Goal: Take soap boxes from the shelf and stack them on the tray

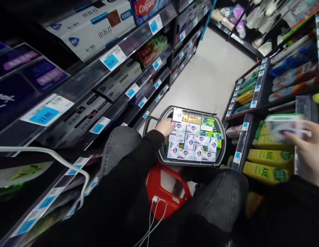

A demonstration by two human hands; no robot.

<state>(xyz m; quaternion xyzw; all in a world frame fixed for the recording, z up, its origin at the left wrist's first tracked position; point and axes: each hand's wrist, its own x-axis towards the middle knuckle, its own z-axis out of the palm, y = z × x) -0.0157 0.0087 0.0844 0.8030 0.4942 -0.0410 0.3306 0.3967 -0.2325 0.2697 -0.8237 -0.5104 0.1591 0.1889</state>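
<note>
- A shop aisle, with dark shelves on the left and more racks on the right of a pale floor
- Nearest, white cables run up to a red plastic piece between the person's knees, clad in grey jeans
- The right hand, out to the right, grips a small blurred carton between thumb and fingers, in front of yellow AXE packs on the rack
- Just beyond the red piece, a dark basket holds closely laid white boxes, with green boxes and a gold box toward its far and right sides
- The left hand reaches over the basket's left rim, fingers at the outermost white boxes; whether it grips one cannot be told
- Farther up the left side, Colgate boxes stand above blue-and-white price tags
- At the far end, purple goods sit on a low shelf
</note>
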